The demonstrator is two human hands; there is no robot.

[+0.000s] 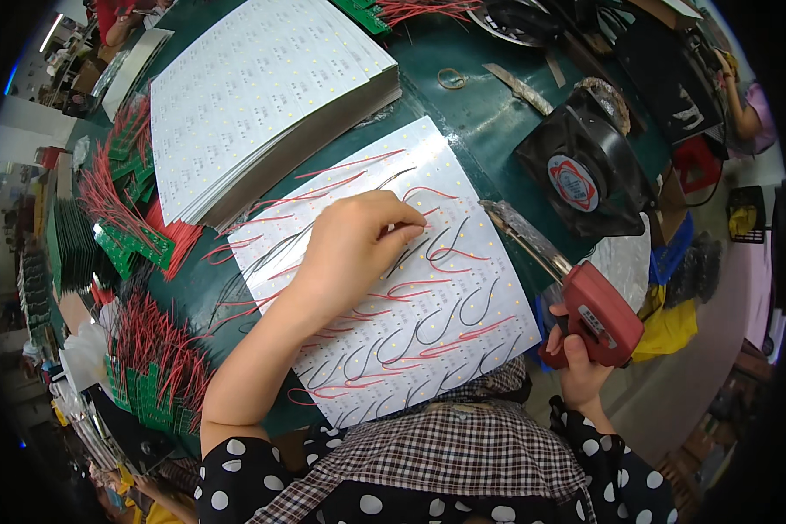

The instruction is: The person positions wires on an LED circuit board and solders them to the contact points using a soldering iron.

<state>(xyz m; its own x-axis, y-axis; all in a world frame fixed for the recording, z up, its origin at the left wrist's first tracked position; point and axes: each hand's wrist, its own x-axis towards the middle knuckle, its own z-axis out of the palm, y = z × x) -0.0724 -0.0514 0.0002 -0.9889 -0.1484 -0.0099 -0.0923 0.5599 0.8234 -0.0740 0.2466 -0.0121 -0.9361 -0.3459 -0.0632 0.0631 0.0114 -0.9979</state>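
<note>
Wires (428, 327), red and black, lie in curved rows across a white LED panel (463, 175) that rests on the green tabletop (472, 105) straight in front of the person. The left hand (358, 249) lies on the middle of the panel, fingers curled, with its fingertips (410, 229) pinched at a wire end; the hand hides what lies beneath it, and how firmly the wire is gripped cannot be told. The right hand (576, 349) is just off the panel's right edge, closed around the grip of a red soldering gun (598, 310) whose long tip (520, 231) points up along that edge. The panel's near edge is cut off by a checked cloth (463, 454) over the person's front.

A stack of the same white panels (262, 87) sits behind, near a black fan (585, 166). Green boards with red leads (131, 210) are heaped at the left, bent and blurred by the lens. Another person's arm (742, 109) shows at the far right rim.
</note>
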